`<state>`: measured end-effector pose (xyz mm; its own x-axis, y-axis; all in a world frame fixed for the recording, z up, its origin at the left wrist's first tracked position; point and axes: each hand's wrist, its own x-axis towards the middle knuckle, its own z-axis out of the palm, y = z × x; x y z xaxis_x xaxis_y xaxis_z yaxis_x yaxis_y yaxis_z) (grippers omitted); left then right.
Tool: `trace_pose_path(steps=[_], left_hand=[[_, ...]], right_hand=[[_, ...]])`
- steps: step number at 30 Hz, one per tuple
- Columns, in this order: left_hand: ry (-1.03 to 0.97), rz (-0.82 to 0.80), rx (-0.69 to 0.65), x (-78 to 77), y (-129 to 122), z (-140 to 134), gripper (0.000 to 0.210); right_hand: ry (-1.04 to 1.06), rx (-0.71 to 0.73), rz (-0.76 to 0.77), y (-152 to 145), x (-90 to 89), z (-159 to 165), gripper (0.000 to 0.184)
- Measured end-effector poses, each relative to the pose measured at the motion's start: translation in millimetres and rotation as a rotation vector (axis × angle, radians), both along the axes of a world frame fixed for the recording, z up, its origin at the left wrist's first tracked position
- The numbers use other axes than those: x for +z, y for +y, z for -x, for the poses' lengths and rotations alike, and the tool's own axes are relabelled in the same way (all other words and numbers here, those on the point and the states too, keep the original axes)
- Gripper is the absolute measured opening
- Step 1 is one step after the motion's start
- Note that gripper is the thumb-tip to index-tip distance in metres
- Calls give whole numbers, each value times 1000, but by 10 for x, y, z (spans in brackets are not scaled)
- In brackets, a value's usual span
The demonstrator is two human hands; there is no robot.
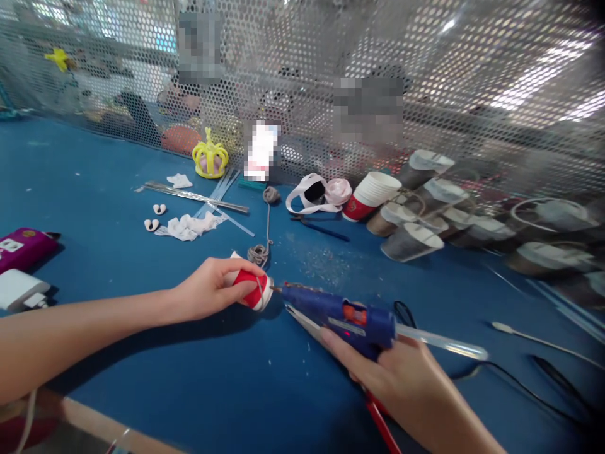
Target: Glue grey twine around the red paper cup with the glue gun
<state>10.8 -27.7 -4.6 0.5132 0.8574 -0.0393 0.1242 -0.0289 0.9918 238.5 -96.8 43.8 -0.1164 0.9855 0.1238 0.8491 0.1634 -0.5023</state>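
My left hand (222, 284) grips a small red and white paper cup (253, 290), which lies tilted on its side. A strand of grey yarn (258, 253) lies across the cup and runs back to a small coil behind it. In my right hand (401, 372) is a blue hot glue gun (340, 313) with a clear glue stick jutting from its rear. The gun's nozzle points left and is at the cup's rim; I cannot tell whether it touches. Below the gun the same hand also holds a red-handled tool (307, 323) with slim metal tips.
Grey wrapped cups (412, 243) and stacked paper cups (375, 189) stand at right. Blue-handled pliers (326, 230), metal rods (198, 197), white scraps (191, 226) and a yellow crown (210, 157) lie farther back. A perforated metal screen (302, 57) borders the table. The gun's cord trails right.
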Motion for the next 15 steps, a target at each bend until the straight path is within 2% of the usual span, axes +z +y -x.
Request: trace_pose_path(steps=[4,9,15], left_hand=[[-7,13,-14,7,-1,-4,27],[-31,38,0,31,-5,-22,25],[-47,51,16,7,-9,-17,25]], right_hand=[[-78,37,-10,-39,-58,-41,28],[-225,101,-94,-43,-113,-127,23],[-87,40,28,-29,-21,-15,20]])
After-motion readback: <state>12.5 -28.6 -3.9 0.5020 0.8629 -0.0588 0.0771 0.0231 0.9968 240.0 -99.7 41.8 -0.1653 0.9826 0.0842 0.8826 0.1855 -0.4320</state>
